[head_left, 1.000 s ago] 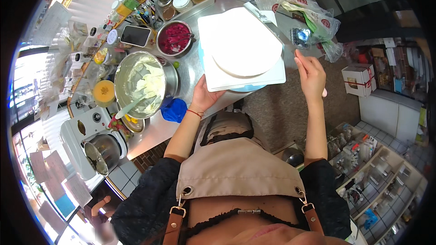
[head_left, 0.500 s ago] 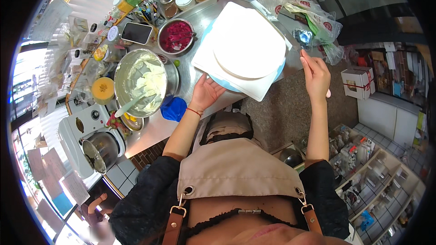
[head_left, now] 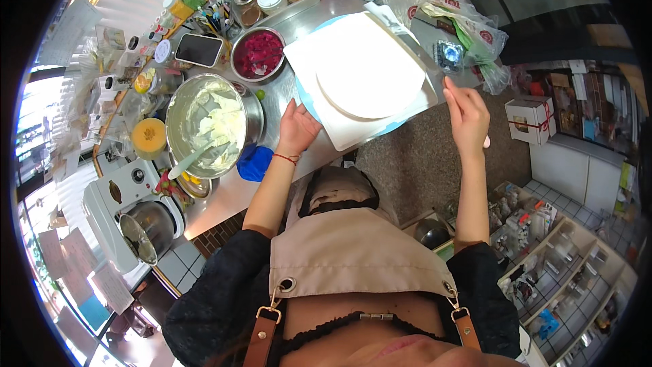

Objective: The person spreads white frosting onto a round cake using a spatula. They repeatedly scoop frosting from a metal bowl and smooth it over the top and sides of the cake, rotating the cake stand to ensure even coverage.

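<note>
A white, smooth round cake (head_left: 370, 71) sits on a white square board (head_left: 346, 137), which rests on a light-blue turntable (head_left: 392, 126). In my right hand (head_left: 467, 117) is a long metal icing spatula (head_left: 422, 54), its blade along the cake's right side; the pale handle end shows below my fist. My left hand (head_left: 299, 129) is open, palm up, with its fingertips by the turntable's near-left edge; whether they touch it I cannot tell. Left of that hand stands a steel bowl of white cream (head_left: 227, 122) with a pale-green spatula (head_left: 193, 158) in it.
A bowl of dark-red fruit pieces (head_left: 259, 56) stands behind the cream, near a phone (head_left: 199, 49). A blue cloth-like item (head_left: 256, 164) lies at the table's front edge. Plastic bags with greens (head_left: 475, 30) lie back right. A stand mixer (head_left: 129, 197) is at left.
The square board with the cake has turned clockwise on the turntable. My left hand has shifted slightly left. My right hand keeps the spatula at the cake's right side.
</note>
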Demonstrator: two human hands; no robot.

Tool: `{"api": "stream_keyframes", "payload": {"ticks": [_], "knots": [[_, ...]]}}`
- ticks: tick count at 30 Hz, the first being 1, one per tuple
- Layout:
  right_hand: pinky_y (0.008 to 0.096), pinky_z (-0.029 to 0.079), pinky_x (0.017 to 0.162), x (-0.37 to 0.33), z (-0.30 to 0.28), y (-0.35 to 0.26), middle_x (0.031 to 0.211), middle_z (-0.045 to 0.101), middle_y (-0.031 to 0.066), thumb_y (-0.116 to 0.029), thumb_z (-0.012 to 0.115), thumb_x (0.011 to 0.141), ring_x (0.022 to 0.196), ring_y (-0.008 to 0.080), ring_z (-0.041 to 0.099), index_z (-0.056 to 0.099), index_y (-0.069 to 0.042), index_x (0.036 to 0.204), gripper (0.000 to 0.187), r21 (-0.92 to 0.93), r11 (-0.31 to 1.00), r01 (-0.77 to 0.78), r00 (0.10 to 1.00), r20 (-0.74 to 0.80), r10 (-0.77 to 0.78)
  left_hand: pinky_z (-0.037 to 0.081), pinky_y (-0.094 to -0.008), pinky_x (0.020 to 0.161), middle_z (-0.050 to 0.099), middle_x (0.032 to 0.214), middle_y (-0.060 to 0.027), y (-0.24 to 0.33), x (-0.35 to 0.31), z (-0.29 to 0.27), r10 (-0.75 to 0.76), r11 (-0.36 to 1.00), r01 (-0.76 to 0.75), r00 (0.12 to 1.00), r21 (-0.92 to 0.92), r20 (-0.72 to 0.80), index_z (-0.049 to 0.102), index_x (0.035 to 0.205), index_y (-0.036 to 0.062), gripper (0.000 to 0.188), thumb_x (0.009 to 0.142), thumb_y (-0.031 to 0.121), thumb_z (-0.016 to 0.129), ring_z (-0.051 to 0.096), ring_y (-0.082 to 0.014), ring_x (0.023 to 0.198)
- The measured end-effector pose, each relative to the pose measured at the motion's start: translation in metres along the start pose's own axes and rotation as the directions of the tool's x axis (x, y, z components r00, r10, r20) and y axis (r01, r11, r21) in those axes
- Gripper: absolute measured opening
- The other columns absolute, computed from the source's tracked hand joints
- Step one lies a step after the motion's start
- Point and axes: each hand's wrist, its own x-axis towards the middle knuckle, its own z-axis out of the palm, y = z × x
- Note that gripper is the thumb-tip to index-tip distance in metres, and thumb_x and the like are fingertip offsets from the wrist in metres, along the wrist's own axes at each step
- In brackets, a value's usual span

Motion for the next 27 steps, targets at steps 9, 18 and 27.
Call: {"api": "stream_keyframes", "payload": {"ticks": [9, 18, 27], "knots": [[0.0328, 0.049, 0.063, -0.006, 0.01, -0.004, 0.078, 0.062, 0.0071, -0.016, 0.072, 0.088, 0.07, 0.0203, 0.06, 0.076, -0.013, 0.11, 0.023, 0.001, 0.997, 0.072, 0.996, 0.06, -0.071, 0.037, -0.0479, 0.112, 0.055, 0.14, -0.0168, 0.009, 0.003, -0.001, 0.039, 0.987, -0.034, 0.999, 0.154, -0.029, 0.046, 0.14, -0.0014, 0.061, 0.106, 0.047, 0.029, 0.052, -0.0324, 0.13], [0.0245, 0.047, 0.063, -0.058, -0.017, -0.008, 0.087, 0.068, 0.0062, -0.006, 0.069, 0.092, 0.072, 0.011, 0.06, 0.074, -0.006, 0.116, 0.025, 0.056, 0.996, -0.074, 0.996, -0.035, 0.076, 0.038, -0.0468, 0.112, 0.057, 0.138, -0.0185, 0.023, 0.008, -0.003, -0.022, 0.994, 0.008, 0.993, 0.113, 0.118, 0.046, 0.14, -0.0018, 0.06, 0.107, 0.045, 0.029, 0.054, -0.0326, 0.128], [0.0226, 0.046, 0.062, -0.108, -0.027, 0.0, 0.084, 0.066, 0.0053, -0.005, 0.069, 0.091, 0.071, 0.0095, 0.058, 0.073, -0.006, 0.116, 0.025, 0.02, 0.977, -0.214, 0.972, -0.096, 0.215, 0.033, -0.0545, 0.114, 0.048, 0.148, -0.0178, -0.063, -0.01, 0.042, -0.249, 0.925, 0.317, 0.923, 0.212, -0.293, 0.036, 0.15, 0.0069, 0.063, 0.104, 0.05, 0.029, 0.04, -0.0357, 0.14]]}}
